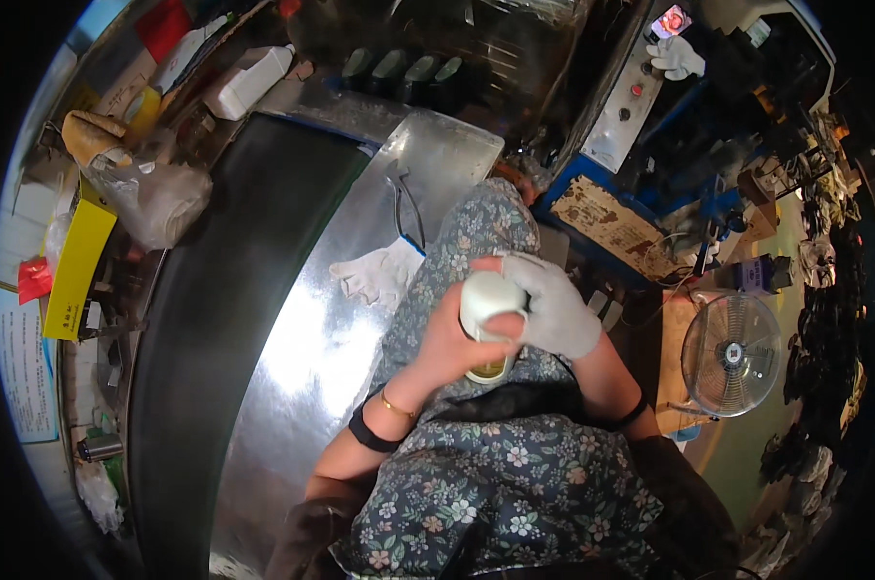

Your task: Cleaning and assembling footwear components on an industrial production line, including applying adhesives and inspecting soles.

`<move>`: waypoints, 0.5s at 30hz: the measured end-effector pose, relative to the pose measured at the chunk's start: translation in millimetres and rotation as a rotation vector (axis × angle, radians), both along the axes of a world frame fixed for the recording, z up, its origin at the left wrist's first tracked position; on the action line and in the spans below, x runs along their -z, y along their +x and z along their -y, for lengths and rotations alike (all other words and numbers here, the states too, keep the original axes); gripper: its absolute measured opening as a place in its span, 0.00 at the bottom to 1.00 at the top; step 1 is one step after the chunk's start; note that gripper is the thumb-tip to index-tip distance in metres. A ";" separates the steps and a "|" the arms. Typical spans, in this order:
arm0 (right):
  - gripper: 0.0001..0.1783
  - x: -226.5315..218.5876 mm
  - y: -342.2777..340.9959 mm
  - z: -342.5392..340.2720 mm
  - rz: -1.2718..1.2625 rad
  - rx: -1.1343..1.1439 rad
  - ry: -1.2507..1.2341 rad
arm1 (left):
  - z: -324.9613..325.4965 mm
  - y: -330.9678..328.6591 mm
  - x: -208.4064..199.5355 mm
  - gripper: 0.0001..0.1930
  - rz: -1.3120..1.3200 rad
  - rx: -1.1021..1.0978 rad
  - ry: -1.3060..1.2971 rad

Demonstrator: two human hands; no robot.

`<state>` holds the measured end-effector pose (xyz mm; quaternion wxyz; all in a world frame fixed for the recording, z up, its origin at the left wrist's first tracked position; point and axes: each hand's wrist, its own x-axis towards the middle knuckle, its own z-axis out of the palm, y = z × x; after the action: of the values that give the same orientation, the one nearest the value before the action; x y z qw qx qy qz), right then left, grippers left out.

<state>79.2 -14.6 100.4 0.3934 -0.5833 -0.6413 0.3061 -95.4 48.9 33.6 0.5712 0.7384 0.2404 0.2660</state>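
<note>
Above my lap I hold a pale drinking bottle [486, 298], with a yellowish-green lower part showing beneath my fingers. My bare left hand [441, 340] is closed round the bottle from the left. My right hand [556, 305] wears a white work glove and curls against the bottle's upper right side; part of its grip is hidden. An empty white glove [379, 274] lies on the metal worktop [297, 338] left of my lap. Beside that glove, pliers [404, 205] with long handles rest on the worktop.
A dark conveyor belt [215, 319] curves along the left. Beyond it are a yellow box [80, 261] and a clear plastic bag [162, 203]. Several dark shapes [403, 72] line the far ledge. On the right stand a blue-edged machine [606, 217] and a fan [732, 355].
</note>
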 end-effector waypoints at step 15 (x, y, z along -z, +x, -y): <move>0.12 -5.1 -6.3 8.8 0.292 0.216 0.170 | -4.0 -3.2 2.3 0.49 0.238 0.410 -0.766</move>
<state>72.9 -23.4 105.6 0.3747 -0.6515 -0.6489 0.1190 -98.5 52.8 31.3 0.8680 0.4702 0.1030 0.1220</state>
